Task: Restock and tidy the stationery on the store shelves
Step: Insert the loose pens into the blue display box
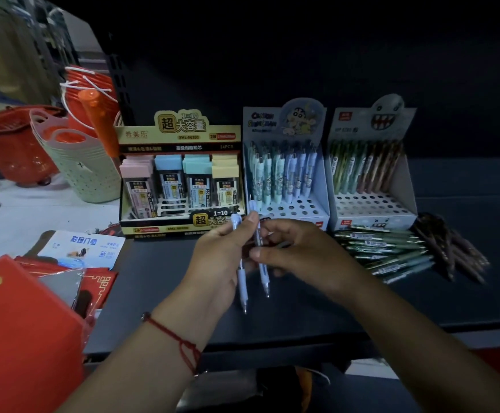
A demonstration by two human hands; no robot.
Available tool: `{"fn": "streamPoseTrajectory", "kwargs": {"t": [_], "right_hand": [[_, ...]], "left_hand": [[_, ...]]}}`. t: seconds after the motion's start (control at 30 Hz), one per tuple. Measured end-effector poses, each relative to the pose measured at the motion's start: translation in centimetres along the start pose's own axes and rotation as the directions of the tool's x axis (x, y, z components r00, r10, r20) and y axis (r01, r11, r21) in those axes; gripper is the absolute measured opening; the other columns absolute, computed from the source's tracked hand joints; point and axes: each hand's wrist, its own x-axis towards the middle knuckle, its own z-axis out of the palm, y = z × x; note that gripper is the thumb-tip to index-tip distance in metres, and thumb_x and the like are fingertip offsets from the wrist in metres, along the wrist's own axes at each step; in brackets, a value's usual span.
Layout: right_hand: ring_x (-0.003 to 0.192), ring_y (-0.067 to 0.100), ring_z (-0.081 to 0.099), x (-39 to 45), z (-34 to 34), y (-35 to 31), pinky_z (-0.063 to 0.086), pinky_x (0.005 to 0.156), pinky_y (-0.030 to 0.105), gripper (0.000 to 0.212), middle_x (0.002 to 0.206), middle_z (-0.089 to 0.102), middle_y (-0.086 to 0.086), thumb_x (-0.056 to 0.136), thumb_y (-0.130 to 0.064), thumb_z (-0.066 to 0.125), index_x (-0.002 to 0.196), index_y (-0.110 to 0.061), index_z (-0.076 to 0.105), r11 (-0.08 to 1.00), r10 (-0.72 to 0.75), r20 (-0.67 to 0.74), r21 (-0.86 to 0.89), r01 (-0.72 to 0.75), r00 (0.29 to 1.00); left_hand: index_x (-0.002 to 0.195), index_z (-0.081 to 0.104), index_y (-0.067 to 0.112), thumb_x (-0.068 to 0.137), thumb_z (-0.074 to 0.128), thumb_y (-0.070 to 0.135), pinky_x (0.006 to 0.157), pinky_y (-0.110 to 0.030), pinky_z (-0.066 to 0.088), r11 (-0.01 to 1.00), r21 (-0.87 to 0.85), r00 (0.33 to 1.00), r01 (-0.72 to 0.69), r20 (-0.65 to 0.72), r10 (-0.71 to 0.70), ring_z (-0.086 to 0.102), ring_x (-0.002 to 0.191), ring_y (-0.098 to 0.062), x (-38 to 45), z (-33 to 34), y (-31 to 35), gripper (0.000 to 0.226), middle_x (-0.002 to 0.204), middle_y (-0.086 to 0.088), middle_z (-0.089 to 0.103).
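Observation:
Above the dark shelf (pixel 317 305), my left hand (pixel 217 263) grips a pale lilac pen (pixel 242 289) with its tip pointing down toward me. My right hand (pixel 299 251) pinches a second lilac pen (pixel 264 278) beside it. Just behind both hands stands the cartoon pen display box (pixel 284 165), with pens in its back rows and bare holes in front. To its right is a ghost-face pen display box (pixel 370 171), also partly filled. Loose green pens (pixel 385 251) and brown pens (pixel 454 248) lie in piles on the shelf at the right.
A pencil-lead display box (pixel 180 180) stands left of the pen boxes. Stacked plastic baskets (pixel 82 165) and red baskets (pixel 13 144) sit on the white floor at the left. A red box (pixel 19 332) and packaged goods (pixel 82 248) lie at the lower left.

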Motion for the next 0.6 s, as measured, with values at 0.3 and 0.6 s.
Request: {"fn": "streamPoseTrajectory", "kwargs": {"t": [0.3, 0.6], "right_hand": [[0.062, 0.002, 0.062, -2.1, -2.8, 0.8, 0.047, 0.055, 0.019, 0.023, 0.076, 0.071, -0.012, 0.082, -0.014, 0.076, 0.099, -0.026, 0.066, 0.971, 0.157, -0.113, 0.199, -0.133, 0.981], [0.058, 0.004, 0.057, -3.2, -5.2, 1.4, 0.044, 0.053, 0.016, 0.02, 0.065, 0.063, -0.009, 0.081, -0.011, 0.076, 0.096, -0.023, 0.069, 0.958, 0.101, -0.24, 0.285, -0.03, 0.965]], "left_hand": [[0.091, 0.072, 0.011, 0.09, 0.065, 0.033, 0.047, -0.021, 0.049, 0.965, 0.248, 0.995, -0.088, -0.019, 0.096, 0.055, 0.052, -0.012, -0.7, 1.7, -0.3, 0.024, 0.061, 0.002, 0.06], [0.102, 0.056, 0.019, 0.101, 0.043, 0.038, 0.036, -0.021, 0.022, 0.971, 0.236, 0.999, 0.036, -0.002, -0.037, 0.029, 0.043, -0.01, -0.3, 3.1, -0.9, 0.022, 0.058, 0.001, 0.05]]}}
